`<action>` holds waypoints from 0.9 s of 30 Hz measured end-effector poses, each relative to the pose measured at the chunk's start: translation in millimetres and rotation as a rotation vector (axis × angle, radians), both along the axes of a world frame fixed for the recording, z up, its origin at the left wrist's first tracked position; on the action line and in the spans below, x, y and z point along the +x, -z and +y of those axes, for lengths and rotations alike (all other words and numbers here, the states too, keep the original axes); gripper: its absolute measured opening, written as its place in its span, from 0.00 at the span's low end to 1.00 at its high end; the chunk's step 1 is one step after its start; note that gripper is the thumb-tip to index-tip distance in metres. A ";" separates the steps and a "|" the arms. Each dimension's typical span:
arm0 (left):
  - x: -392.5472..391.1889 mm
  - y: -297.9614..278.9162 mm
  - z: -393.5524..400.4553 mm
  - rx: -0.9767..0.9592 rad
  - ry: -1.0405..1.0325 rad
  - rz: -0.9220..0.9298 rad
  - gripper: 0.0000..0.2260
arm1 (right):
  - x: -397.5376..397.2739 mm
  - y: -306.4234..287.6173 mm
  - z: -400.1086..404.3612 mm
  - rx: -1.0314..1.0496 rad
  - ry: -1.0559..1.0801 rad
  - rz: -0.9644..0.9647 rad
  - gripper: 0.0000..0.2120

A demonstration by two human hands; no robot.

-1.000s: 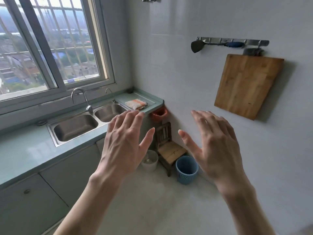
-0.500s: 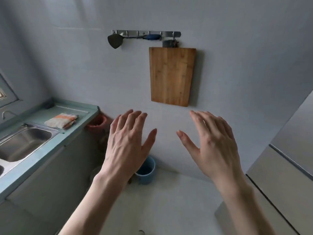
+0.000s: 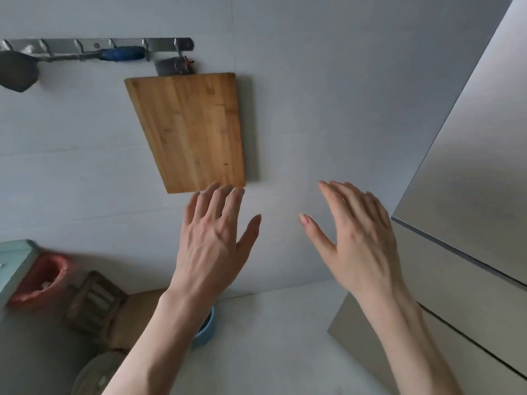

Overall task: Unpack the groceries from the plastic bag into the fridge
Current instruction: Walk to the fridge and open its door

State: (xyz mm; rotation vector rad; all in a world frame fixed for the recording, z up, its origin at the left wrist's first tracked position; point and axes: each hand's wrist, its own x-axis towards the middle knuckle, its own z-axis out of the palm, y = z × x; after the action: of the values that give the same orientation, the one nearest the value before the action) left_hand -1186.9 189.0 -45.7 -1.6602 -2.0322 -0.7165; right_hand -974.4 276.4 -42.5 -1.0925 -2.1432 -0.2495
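Note:
The grey fridge (image 3: 467,178) fills the right side of the head view, its doors closed, with a seam between an upper and lower door. My left hand (image 3: 214,243) is raised in the middle, fingers apart and holding nothing. My right hand (image 3: 359,240) is raised beside it, also spread and holding nothing, just left of the fridge's edge. No plastic bag or groceries are in view.
A wooden cutting board (image 3: 188,132) hangs on the white wall under a hook rail (image 3: 97,45) with a spatula. At lower left are the teal counter's end (image 3: 14,260), a red-lined bin (image 3: 42,280), a small wooden chair (image 3: 97,303) and a blue basket (image 3: 205,329).
The view has swung right: window and sink have left the frame, and the fridge has come in at the right. Both hands stay raised and spread.

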 end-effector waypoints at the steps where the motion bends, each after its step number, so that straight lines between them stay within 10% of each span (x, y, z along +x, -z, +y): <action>1: -5.2 2.0 9.5 -0.006 0.033 0.007 0.22 | -2.6 1.6 3.3 0.002 0.032 -0.008 0.29; 27: 122.3 -1.0 267.8 0.049 0.698 -0.049 0.22 | 124.6 3.9 116.7 -0.062 0.681 -0.038 0.31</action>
State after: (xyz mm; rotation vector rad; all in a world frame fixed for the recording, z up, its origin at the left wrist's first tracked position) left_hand -1064.6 456.8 -44.6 -2.3550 -1.4178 -1.0169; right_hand -849.8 393.0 -46.3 -1.8401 -1.7472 -0.5161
